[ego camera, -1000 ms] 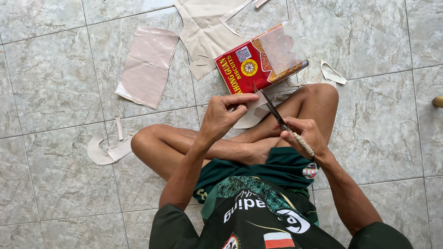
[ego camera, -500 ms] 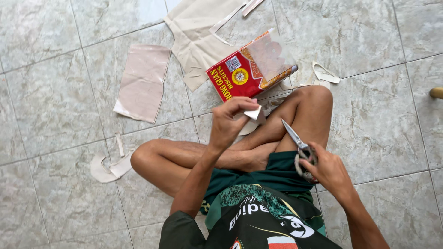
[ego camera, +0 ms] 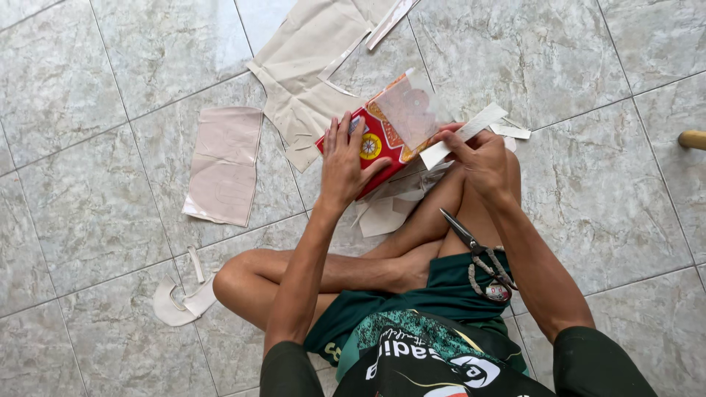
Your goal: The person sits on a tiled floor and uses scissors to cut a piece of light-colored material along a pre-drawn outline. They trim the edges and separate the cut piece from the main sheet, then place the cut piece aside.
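I sit cross-legged on a tiled floor. My left hand (ego camera: pixel 346 165) presses flat on a red and yellow cardboard box (ego camera: pixel 371 143) that lies on the floor in front of my knees. My right hand (ego camera: pixel 482 158) pinches a pale cardboard strip (ego camera: pixel 463 134) at the box's right side, beside a cut-open flap of the box (ego camera: pixel 412 110). A pair of scissors (ego camera: pixel 478 254) with cord-wrapped handles lies on my right thigh, held by neither hand.
Cut cardboard pieces lie around: a large beige piece (ego camera: pixel 309 73) beyond the box, a pinkish panel (ego camera: pixel 224 165) to the left, curved offcuts (ego camera: pixel 180 298) by my left knee, scraps (ego camera: pixel 390 206) under the box. A wooden object (ego camera: pixel 693 138) shows at the right edge.
My right hand put the scissors down on my thigh and reached forward to the strip. My left hand moved from holding a small cut piece to pressing on the box.
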`<state>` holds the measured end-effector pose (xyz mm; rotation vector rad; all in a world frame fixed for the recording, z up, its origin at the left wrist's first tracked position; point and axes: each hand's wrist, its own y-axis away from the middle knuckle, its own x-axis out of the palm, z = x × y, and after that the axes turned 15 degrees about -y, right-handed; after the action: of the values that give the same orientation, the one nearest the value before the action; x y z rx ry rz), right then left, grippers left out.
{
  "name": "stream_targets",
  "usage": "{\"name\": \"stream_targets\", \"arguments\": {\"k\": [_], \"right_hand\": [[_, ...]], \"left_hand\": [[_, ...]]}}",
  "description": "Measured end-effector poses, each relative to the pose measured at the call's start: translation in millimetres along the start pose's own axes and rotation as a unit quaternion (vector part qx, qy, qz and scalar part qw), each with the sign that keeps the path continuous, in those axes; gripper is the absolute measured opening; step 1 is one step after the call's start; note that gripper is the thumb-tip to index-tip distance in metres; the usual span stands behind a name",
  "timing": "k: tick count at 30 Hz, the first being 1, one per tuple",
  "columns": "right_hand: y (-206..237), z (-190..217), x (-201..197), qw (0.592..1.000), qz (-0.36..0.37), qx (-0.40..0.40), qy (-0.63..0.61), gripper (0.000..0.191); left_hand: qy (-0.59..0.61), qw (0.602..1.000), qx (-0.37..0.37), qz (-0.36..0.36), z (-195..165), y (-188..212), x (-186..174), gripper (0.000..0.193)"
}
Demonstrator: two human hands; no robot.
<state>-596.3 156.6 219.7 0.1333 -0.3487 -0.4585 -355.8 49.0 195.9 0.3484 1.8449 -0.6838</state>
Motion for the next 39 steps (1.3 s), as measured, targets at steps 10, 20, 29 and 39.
{"name": "stream_targets", "arguments": {"k": [10, 20, 29, 39], "right_hand": [[6.6, -34.8, 58.2, 0.998, 0.064, 0.014, 0.005, 0.018], [-12.6, -1.4, 38.3, 0.989, 0.133, 0.058, -0.004, 0.028], [10.4, 12.9, 42.3, 0.986, 0.119, -0.050, 0.102, 0.025], [9.9, 14.1, 31.4, 0.990, 0.129, -0.006, 0.064, 0.025]], "left_hand": [[0.271, 0.954, -0.104, 0.075, -20.0, 35.6, -56.2, 0.068], [0.413, 0.888, -0.120, 0.162, -24.6, 21.9, -68.3, 0.039], [0.333, 0.933, -0.111, 0.076, -49.6, 13.1, -52.3, 0.029], [0.333, 0.942, -0.039, -0.017, -48.7, 3.4, -62.8, 0.033]]}}
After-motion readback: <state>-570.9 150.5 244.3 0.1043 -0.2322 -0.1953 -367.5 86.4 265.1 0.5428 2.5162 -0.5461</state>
